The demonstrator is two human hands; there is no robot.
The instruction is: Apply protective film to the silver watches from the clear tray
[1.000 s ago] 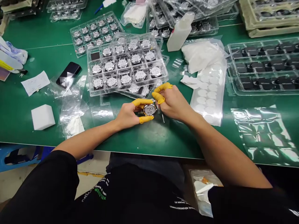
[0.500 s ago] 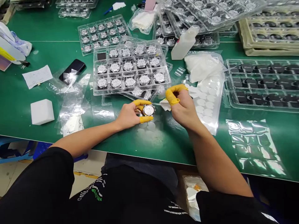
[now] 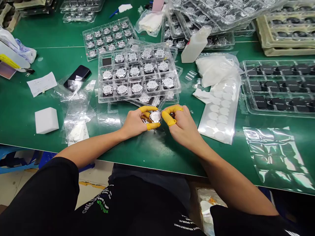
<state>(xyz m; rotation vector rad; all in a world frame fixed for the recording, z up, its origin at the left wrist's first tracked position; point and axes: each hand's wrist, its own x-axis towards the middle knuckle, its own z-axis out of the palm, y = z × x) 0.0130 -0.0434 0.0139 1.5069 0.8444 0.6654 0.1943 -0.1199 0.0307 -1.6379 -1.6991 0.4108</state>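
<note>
My left hand (image 3: 135, 122), with yellow finger cots on, grips a round silver watch case (image 3: 155, 117) by its rim, flat side up, low over the table. The fingers of my right hand (image 3: 182, 126), also in yellow cots, are pinched together at the right edge of the watch case. Whatever they hold is too thin and hidden to make out. Just beyond both hands sits a clear tray (image 3: 139, 93) with rows of similar watch cases; its far left pocket shows only a dark square.
Right of my hands lies a sheet of round white stickers (image 3: 218, 126), then a tray of black parts (image 3: 280, 87) and a clear film sheet (image 3: 275, 154). A white bottle (image 3: 194, 47) stands behind. To the left are plastic bags (image 3: 76, 111), a phone (image 3: 77, 78) and a white foam block (image 3: 46, 120).
My right hand has moved left and slightly down, up to the watch case; before, a thin strip stretched between it and the case. My left hand keeps its hold in nearly the same place.
</note>
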